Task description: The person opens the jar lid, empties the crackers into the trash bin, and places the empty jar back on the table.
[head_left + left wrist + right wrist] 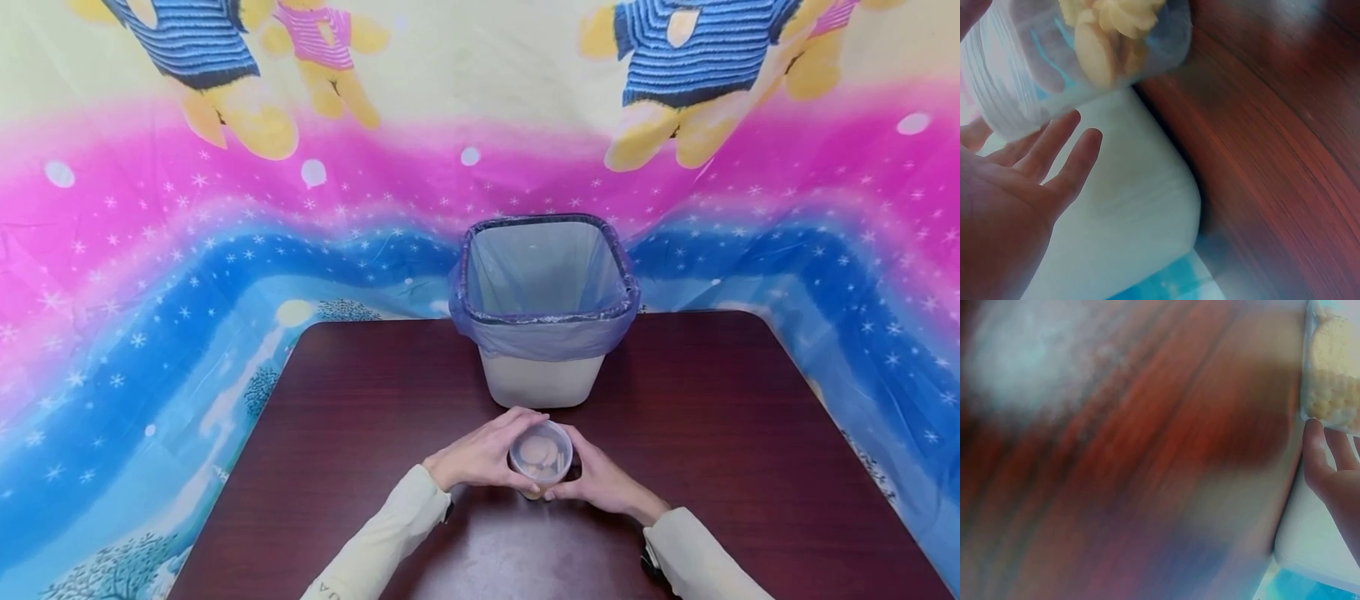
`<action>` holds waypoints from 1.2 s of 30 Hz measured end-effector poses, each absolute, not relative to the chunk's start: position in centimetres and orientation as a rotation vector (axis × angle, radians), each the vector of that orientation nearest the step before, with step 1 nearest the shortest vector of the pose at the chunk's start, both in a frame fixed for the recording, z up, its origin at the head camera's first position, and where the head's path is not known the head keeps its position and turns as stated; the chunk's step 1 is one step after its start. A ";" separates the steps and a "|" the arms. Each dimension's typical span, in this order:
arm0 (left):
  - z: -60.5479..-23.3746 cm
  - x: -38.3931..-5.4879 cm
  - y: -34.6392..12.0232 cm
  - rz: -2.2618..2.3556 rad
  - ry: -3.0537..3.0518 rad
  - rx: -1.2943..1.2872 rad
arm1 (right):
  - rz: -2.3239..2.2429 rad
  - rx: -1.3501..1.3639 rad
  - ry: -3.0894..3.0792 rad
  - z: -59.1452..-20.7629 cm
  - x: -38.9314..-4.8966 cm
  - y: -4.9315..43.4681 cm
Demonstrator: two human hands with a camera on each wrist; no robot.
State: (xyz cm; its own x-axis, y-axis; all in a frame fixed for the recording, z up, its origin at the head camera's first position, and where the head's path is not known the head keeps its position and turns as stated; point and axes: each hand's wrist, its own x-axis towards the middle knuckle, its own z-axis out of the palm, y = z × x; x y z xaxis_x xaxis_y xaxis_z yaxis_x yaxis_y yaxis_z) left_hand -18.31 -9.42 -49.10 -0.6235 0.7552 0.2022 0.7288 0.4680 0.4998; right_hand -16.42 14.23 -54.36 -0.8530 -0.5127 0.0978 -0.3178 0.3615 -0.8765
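A clear plastic jar (542, 454) with a round see-through lid sits between both hands near the middle of the table. Pale cookies (1100, 53) show through its wall, some with a ridged, swirled shape. From the left, my left hand (483, 454) grips the jar near its lid, thumb in front and fingers behind. In the left wrist view, two of its fingertips reach just under the jar's lid end. My right hand (603, 483) holds the jar from the other side, thumb toward me. In the right wrist view its fingers (1316, 450) touch the jar's lower side.
Right behind the jar stands a white bin (543, 379) lined with a translucent purple bag (543, 337). The dark red-brown table (375, 392) has rounded far corners. A printed cloth backdrop (360, 183) hangs around its back and sides.
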 end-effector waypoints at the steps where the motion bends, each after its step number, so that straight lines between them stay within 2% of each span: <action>1: -49.1 -18.3 -9.2 0.866 2.647 1.350 | -1.496 -0.747 2.423 -54.3 -16.4 14.2; 13: -49.0 -18.0 -7.6 0.821 2.685 1.339 | -1.446 -0.735 2.456 -54.4 -16.3 14.4; 36: -49.0 -17.9 -7.8 0.817 2.691 1.347 | -1.459 -0.695 2.444 -54.1 -16.3 14.3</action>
State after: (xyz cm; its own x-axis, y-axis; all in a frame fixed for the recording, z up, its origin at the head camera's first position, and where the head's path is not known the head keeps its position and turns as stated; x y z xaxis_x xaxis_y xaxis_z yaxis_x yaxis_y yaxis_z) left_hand -17.92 -7.81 -48.95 -0.6266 0.7514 0.2066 0.7395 0.4895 0.4621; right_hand -16.26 14.28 -54.07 -0.8666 -0.4956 0.0586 -0.2867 0.3982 -0.8713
